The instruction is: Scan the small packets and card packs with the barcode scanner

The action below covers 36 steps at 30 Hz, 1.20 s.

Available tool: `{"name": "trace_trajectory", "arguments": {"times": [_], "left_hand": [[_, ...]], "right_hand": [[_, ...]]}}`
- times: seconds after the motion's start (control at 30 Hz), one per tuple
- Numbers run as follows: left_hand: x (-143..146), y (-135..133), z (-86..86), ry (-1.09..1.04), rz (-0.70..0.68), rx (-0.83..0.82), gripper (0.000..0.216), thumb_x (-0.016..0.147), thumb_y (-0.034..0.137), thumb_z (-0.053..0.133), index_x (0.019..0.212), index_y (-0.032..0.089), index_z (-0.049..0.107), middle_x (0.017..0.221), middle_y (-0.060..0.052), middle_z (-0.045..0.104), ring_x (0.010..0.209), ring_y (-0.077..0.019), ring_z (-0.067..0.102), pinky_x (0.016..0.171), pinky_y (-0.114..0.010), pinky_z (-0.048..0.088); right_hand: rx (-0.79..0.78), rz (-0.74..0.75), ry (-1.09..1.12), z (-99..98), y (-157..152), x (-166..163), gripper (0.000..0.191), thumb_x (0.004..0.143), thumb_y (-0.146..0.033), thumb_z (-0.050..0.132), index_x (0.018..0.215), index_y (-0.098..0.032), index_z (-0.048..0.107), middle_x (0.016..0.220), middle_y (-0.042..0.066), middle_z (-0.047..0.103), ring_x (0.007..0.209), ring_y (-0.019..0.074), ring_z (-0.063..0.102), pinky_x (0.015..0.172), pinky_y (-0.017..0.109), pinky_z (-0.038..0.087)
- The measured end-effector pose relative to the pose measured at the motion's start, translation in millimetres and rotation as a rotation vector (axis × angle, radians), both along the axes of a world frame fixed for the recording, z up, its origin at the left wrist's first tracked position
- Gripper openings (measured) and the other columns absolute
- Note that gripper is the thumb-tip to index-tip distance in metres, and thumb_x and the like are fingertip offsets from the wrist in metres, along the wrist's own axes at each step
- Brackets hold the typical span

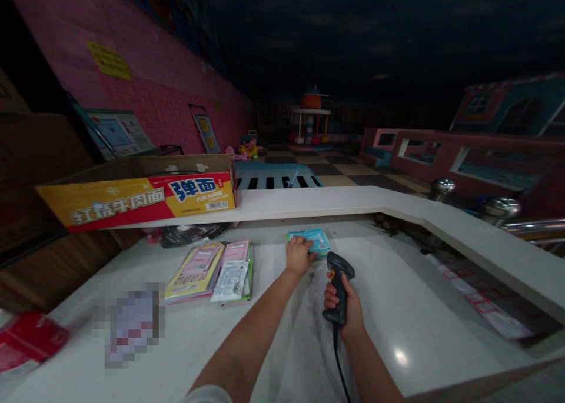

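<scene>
A black handheld barcode scanner (339, 288) with a cable running down from its handle is in my right hand (351, 309). The fingers wrap round the grip, and the scanner's head points up and left toward a flat blue packet (318, 236). My left hand (299, 255) grips the near left part of this packet, its fingers over the top; the packet lies on the white counter (397, 309). To the left lie a stack of yellow and pink booklets or packets (194, 273) and a silver-white sachet (230, 280) on pink and green packets.
A raised white ledge (309, 202) runs along the counter's back, carrying an open red and yellow cardboard box (145, 200). A red package (30, 339) and a blurred-out item (132, 326) lie at left. White printed sheets (481, 297) lie under the right ledge, near metal posts (498, 209).
</scene>
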<state>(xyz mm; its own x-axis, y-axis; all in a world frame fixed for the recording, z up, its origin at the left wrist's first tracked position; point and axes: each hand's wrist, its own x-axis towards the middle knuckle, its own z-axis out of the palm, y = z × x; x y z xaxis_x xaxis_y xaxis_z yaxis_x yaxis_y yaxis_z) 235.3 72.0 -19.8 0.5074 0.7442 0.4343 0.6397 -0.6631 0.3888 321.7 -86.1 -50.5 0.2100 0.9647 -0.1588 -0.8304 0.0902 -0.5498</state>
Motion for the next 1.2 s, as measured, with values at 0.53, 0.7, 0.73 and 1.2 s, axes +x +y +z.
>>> {"name": "trace_trajectory", "arguments": {"times": [0.53,0.7,0.73,1.2], "left_hand": [[-35,-26,4.9,-0.005,0.027,0.022,0.032,0.085,0.026,0.061,0.116,0.023,0.067,0.118,-0.009,0.063,0.115,-0.0261,0.050,0.098,-0.041,0.037],[-105,-43,18.0,-0.018,0.160,0.062,0.030,0.088,0.023,0.055,0.115,0.020,0.067,0.109,-0.010,0.064,0.107,-0.0254,0.052,0.095,-0.039,0.040],[-120,-46,20.2,-0.002,0.207,0.075,0.030,0.088,0.023,0.054,0.115,0.019,0.066,0.109,-0.011,0.064,0.106,-0.0259,0.052,0.095,-0.039,0.040],[-201,-71,13.8,0.358,0.741,0.110,0.054,0.083,0.055,0.058,0.109,0.009,0.066,0.124,-0.022,0.054,0.121,-0.0375,0.043,0.097,-0.047,0.035]], "right_hand": [[0.002,0.020,0.015,-3.0,-2,2,0.040,0.070,-0.050,0.075,0.092,-0.021,0.059,0.057,-0.008,0.039,0.041,0.0062,0.033,0.036,0.018,0.032],[0.010,0.027,0.041,-0.8,-9,0,0.039,0.071,-0.045,0.076,0.095,-0.019,0.060,0.059,-0.008,0.040,0.042,0.0063,0.035,0.037,0.018,0.034],[0.010,0.025,0.034,-0.8,-10,-1,0.038,0.072,-0.045,0.075,0.095,-0.019,0.060,0.059,-0.008,0.040,0.042,0.0064,0.035,0.036,0.018,0.034],[0.042,0.069,0.164,-8.6,-14,0,0.037,0.073,-0.034,0.077,0.098,-0.017,0.057,0.059,-0.008,0.045,0.043,0.0038,0.041,0.039,0.014,0.040]]}}
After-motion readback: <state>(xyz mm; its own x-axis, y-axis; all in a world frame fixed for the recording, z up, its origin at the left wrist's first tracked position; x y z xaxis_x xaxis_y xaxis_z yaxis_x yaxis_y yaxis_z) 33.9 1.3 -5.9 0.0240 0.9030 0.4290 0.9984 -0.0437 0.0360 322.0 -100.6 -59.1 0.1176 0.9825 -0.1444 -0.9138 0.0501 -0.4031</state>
